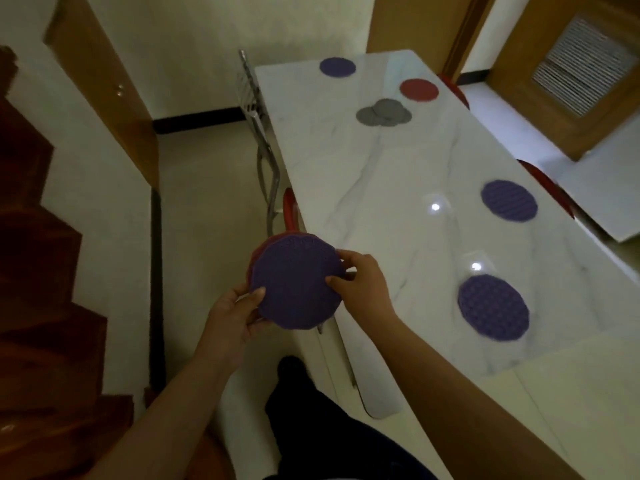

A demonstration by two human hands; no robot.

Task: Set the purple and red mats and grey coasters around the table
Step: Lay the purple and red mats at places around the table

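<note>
Mat stack [294, 285], purple over red: pinched at opposite rims by left hand [235, 306] and right hand [360, 282], seemingly to peel off the top mat for the table [381, 188].

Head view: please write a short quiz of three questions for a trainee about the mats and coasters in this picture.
1. How many purple mats lie flat on the table?
2. True or false: the grey coasters are spread out, one at each place.
3. Which hands hold the mat stack? A) left only B) right only C) both

Key
1. Three.
2. False; they overlap in one pile beside the red mat.
3. C: left hand and right hand.
</note>
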